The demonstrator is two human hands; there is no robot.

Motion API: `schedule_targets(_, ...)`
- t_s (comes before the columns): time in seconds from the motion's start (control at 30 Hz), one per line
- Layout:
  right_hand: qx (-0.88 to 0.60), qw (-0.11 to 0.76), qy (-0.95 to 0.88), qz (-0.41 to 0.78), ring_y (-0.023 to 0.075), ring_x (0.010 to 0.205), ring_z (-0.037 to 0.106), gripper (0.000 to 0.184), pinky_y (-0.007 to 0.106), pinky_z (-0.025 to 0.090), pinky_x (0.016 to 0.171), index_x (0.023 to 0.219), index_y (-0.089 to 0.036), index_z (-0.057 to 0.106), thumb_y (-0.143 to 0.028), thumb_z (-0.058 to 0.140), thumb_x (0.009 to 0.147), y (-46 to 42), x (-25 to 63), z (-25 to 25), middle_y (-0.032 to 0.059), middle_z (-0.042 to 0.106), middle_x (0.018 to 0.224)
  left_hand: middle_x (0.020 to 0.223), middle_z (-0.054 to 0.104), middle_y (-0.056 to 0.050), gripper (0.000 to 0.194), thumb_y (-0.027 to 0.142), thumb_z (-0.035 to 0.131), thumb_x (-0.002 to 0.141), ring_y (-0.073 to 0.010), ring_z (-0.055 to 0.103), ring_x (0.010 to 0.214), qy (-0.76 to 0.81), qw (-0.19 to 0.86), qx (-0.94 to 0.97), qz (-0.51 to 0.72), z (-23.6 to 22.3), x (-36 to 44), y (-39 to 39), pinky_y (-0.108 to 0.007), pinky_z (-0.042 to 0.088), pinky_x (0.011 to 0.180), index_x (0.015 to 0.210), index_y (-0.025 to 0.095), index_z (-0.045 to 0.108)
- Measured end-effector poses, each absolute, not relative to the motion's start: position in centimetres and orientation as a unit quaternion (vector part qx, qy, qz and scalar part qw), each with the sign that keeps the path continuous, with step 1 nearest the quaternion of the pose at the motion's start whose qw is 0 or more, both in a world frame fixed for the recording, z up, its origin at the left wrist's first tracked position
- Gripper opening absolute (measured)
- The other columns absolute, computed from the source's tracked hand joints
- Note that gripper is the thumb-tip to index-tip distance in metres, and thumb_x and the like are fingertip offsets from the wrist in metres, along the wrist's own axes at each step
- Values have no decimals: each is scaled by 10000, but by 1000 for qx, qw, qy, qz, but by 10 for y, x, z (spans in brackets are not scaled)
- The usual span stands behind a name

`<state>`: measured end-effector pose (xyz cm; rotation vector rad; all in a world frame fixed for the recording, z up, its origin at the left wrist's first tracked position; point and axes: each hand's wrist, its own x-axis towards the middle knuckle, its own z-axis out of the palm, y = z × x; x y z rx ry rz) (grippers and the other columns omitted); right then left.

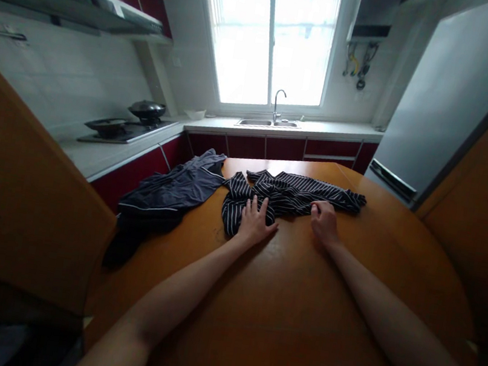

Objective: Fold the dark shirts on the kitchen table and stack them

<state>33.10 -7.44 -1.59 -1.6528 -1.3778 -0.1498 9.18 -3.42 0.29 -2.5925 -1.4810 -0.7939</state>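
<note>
A black shirt with white stripes (290, 195) lies crumpled on the wooden table (282, 293), one long part stretching to the right. My left hand (256, 224) rests on its left part, fingers spread and pressed flat. At the shirt's near edge, my right hand (324, 222) is closed, thumb and fingers pinching the cloth. To the left, dark grey and black clothing (174, 185) with white piping lies in a loose heap, partly over the table's edge and close to the striped shirt.
Beyond the table runs a white counter with a sink (255, 123) and faucet (276, 103) under the window. A stove (132, 131) carrying pans stands at the left. A fridge (440, 96) is at the right. The table has a rounded edge.
</note>
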Motion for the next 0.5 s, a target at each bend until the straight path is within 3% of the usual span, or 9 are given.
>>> schedule_targets(0.1, -677, 470, -563, -54, 277, 1048, 579, 339, 394, 428, 973, 1015, -170, 698, -306, 396, 944, -74, 331, -16, 132, 696, 1078, 1413, 547, -231, 872, 374, 718, 803, -389, 495, 1324, -467, 1, -854, -228, -5, 93, -29, -488, 349, 1109, 1544, 128, 330)
schedule_targets(0.2, -673, 476, -564, -48, 276, 1051, 584, 341, 395, 427, 984, 1001, -165, 700, -309, 397, 939, -75, 330, -16, 139, 697, 1070, 1188, 703, -162, 662, 197, 593, 862, -286, 647, 1140, -437, -12, -870, -228, -2, 96, -30, -436, 341, 1130, 1497, 115, 427)
schedule_targets(0.33, -662, 511, -548, -13, 276, 1076, 586, 336, 403, 424, 1002, 982, -177, 708, -334, 416, 924, -73, 329, -18, 134, 703, 1080, 1199, 711, -110, 545, 83, 461, 904, -219, 655, 1134, -369, -11, -884, -286, 9, 98, -40, -421, 303, 1176, 1442, 157, 508)
schedule_targets(0.5, -669, 595, -444, 29, 265, 979, 638, 428, 377, 490, 888, 993, -140, 703, -351, 339, 916, -60, 351, -21, 151, 718, 1041, 1284, 677, -72, 521, 112, 482, 903, -216, 624, 1191, -113, -58, -954, -273, 17, 104, -76, -379, 450, 1063, 1411, 214, 534)
